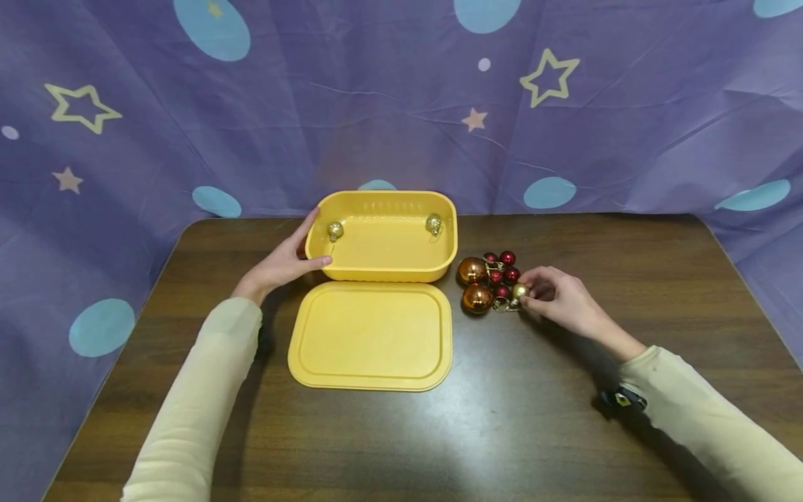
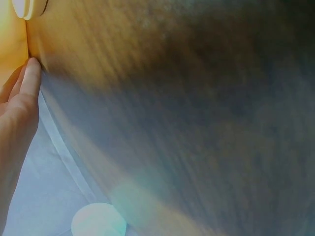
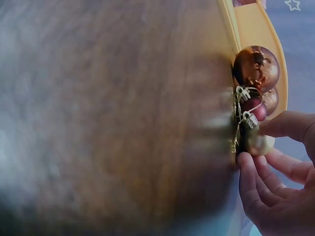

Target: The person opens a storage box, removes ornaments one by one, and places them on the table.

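Against the left end of a yellow plastic box [image 1: 383,274] rests my left hand [image 1: 284,263], its fingers straight along the outer side and its thumb on the front rim. In the left wrist view, those fingers [image 2: 31,81] lie flat against the box wall. My right hand [image 1: 567,303] holds a small gold bauble [image 1: 520,291] between thumb and fingers, at the right edge of a bauble cluster. That cluster has two large copper baubles [image 1: 477,298] and several small dark-red baubles [image 1: 507,258]. Two gold baubles, one left [image 1: 335,230] and one right [image 1: 433,223], lie inside the box.
A yellow lid [image 1: 370,336] lies flat on the brown wooden table [image 1: 533,418], just in front of the box. Behind the table hangs a purple cloth [image 1: 401,111] with stars and blue spots, close to the box's back.
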`<state>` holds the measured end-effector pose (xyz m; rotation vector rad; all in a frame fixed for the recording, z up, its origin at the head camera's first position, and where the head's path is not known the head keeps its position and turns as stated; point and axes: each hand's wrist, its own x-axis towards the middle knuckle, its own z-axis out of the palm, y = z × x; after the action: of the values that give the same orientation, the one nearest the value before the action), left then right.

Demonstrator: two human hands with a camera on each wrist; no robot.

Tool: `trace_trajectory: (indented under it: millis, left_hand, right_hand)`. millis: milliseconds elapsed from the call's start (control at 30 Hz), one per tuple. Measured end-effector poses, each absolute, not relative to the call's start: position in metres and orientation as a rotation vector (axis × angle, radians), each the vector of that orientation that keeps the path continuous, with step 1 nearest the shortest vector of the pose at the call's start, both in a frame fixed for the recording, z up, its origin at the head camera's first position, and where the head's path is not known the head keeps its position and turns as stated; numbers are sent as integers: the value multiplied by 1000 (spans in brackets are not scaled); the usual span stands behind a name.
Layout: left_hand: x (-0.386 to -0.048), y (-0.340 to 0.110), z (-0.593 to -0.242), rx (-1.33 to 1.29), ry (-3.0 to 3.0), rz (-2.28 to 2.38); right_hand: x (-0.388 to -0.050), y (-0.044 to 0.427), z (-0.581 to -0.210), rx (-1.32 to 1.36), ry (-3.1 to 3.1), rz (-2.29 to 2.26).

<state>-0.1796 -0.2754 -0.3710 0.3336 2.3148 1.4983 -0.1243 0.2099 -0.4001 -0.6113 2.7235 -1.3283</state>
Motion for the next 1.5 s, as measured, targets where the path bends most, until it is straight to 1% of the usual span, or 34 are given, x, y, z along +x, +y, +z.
trace_trajectory:
  millis: [433, 1100, 1500]
  left_hand:
    - [-182, -276, -371, 342, 2314, 1503]
    - [-181, -276, -374, 351, 2304, 1519]
    - [-181, -277, -374, 355, 2311, 1519]
  right_hand:
    - [-124, 207, -397, -466, 2749, -1306]
    - [-123, 211, -395, -479, 2699, -1261]
    - [-133, 211, -383, -499, 2701, -1374]
